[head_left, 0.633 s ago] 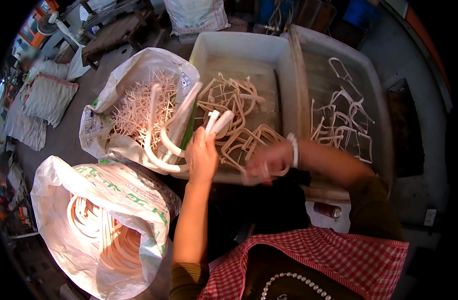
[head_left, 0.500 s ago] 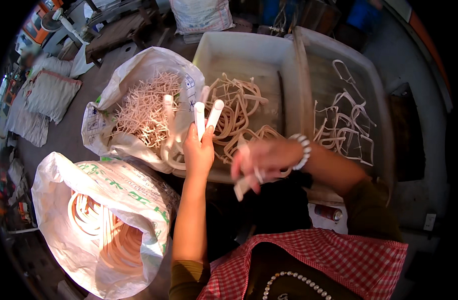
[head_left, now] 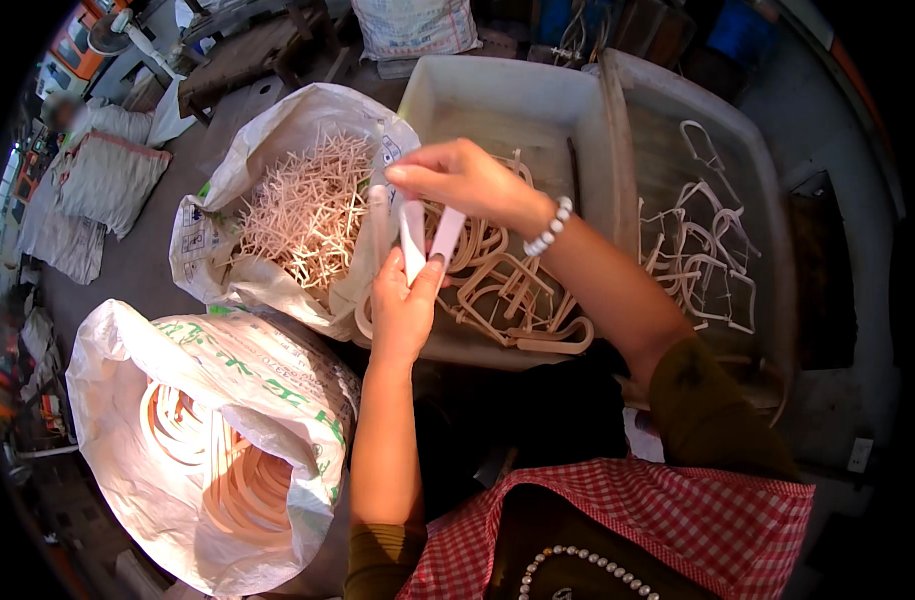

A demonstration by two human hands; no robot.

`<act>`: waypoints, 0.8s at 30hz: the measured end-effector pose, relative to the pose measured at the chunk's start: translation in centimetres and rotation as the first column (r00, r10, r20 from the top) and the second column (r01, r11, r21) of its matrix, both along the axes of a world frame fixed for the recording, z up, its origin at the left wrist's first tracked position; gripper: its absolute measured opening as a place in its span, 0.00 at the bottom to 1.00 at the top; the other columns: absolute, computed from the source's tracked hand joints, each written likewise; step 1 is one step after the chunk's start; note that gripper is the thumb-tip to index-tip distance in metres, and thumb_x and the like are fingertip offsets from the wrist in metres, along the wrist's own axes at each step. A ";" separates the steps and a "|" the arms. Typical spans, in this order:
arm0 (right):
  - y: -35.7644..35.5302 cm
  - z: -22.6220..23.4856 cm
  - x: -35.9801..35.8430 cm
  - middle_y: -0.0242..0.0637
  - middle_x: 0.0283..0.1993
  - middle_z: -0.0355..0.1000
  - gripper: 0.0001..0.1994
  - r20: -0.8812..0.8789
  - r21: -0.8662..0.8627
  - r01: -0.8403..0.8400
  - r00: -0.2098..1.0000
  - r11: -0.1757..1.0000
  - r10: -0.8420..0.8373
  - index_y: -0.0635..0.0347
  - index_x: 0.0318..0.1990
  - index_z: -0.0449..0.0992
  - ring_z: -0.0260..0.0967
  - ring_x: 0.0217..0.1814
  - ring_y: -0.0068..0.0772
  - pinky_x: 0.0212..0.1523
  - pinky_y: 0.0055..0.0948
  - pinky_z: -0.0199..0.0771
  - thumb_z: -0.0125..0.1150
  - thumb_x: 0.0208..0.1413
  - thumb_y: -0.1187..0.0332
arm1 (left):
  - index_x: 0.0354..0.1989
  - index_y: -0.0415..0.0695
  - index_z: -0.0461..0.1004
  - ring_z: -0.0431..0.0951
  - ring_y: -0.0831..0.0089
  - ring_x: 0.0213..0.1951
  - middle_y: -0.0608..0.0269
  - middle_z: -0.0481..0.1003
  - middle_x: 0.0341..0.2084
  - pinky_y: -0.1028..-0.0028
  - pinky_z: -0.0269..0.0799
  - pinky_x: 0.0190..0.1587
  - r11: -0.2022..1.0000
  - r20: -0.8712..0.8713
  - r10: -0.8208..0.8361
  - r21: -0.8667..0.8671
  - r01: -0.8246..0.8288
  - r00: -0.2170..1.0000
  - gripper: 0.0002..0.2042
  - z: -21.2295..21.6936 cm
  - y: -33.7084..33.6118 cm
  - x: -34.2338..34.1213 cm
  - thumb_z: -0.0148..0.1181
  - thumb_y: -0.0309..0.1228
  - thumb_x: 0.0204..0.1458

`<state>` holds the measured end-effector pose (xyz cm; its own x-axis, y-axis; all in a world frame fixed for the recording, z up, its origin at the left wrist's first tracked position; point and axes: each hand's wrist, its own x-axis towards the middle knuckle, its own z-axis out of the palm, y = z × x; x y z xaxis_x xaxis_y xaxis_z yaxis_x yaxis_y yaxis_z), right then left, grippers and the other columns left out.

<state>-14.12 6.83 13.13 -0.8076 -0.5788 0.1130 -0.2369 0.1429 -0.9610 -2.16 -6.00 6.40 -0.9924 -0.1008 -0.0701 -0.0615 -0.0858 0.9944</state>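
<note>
My left hand (head_left: 402,305) is wrapped round several pale pink, curved plastic strips (head_left: 413,240), their flat ends pointing up. Above them, my right hand (head_left: 467,180) reaches to the rim of a white woven sack (head_left: 202,265), thumb and forefinger pinched together. Whatever lies between those fingertips is too small to make out. Short thin pinkish sticks (head_left: 302,215) fill that sack. Beneath my hands, bent plastic loops and frames (head_left: 507,290) lie heaped in a pale plastic tub (head_left: 517,85), partly hidden by my right hand and forearm.
A second woven sack (head_left: 107,370) at the lower left holds smooth curved pink strips (head_left: 232,460). On the right, another tub (head_left: 677,90) contains white bent frames (head_left: 697,245). Full sacks (head_left: 112,180) lie on the floor at the far left, near a low wooden table (head_left: 247,65).
My right hand has swung from the tub's near edge up and left to the sack's rim. The pale piece under its fingers no longer shows there. My left hand keeps hold of the strips.
</note>
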 end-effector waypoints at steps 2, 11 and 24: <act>0.7 -0.6 1.5 0.36 0.31 0.78 0.17 0.171 -0.150 -0.014 0.985 0.989 0.039 0.61 0.39 0.80 0.71 0.32 0.17 0.35 0.24 0.71 0.64 0.52 0.56 | 0.43 0.36 0.69 0.74 0.78 0.31 0.63 0.75 0.34 0.79 0.70 0.36 0.992 0.046 -0.047 0.118 0.041 0.998 0.09 1.4 0.7 0.5 0.54 0.26 0.57; 3.1 -0.4 2.7 0.35 0.35 0.77 0.12 -0.081 0.183 -0.072 0.993 0.980 0.088 0.64 0.45 0.77 0.73 0.36 0.20 0.40 0.21 0.73 0.61 0.55 0.70 | 0.46 0.36 0.69 0.74 0.78 0.36 0.62 0.74 0.37 0.77 0.73 0.36 0.954 0.059 -0.167 0.260 0.147 0.984 0.11 1.5 1.1 0.6 0.54 0.24 0.55; 4.4 -2.2 2.5 0.38 0.41 0.74 0.18 0.391 -0.333 -0.246 0.843 0.910 0.370 0.67 0.57 0.67 0.72 0.38 0.26 0.43 0.25 0.75 0.51 0.59 0.79 | 0.48 0.36 0.67 0.75 0.74 0.38 0.59 0.74 0.40 0.73 0.73 0.39 0.929 0.061 -0.200 0.329 0.169 0.978 0.13 1.6 1.2 0.8 0.57 0.25 0.54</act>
<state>-11.57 11.28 10.88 -0.5922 -0.8053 -0.0263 0.2258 -0.1346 -0.9648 -1.35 -4.81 8.01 -0.9789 0.1265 -0.1603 -0.1969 -0.3771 0.9050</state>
